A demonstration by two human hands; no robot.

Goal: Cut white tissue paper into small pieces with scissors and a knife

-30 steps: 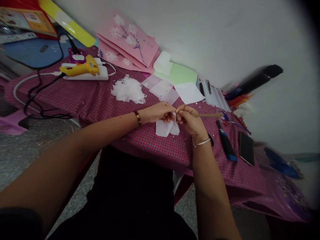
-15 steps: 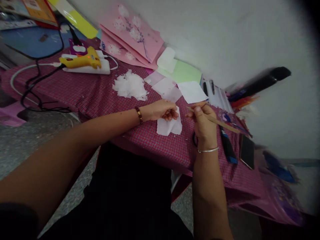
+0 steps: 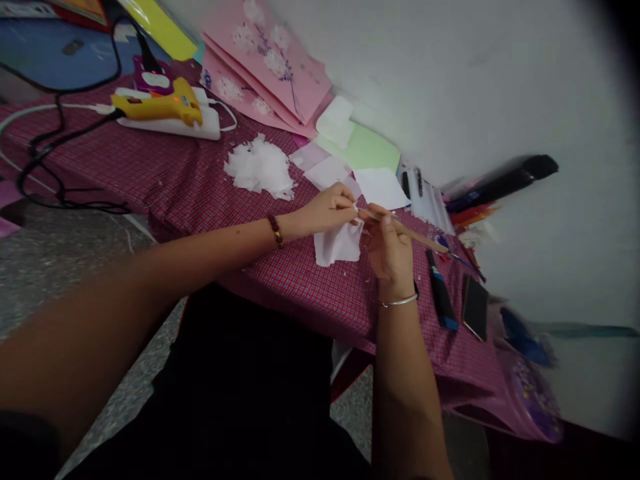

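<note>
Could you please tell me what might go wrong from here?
The yellow glue gun, its light lit, rests on the white power strip, so glue might drip there. The pile of white paper pieces lies loose and could scatter if brushed. The wooden stick points at the left hand and might poke it.

left hand [image 3: 334,208]: bare, fitted at its wrist with a beaded bracelet [image 3: 275,231] of round, dark reddish-brown beads and a gold-coloured section. up the arm from the bracelet: bare forearm [image 3: 200,250], one small spot [image 3: 238,232], then a dark sleeve [image 3: 30,433]. right of the bracelet: right hand [image 3: 394,250], bare, with a thin silver bangle [image 3: 400,302]. below the bracelet: plain black clothing [image 3: 240,387].
</note>
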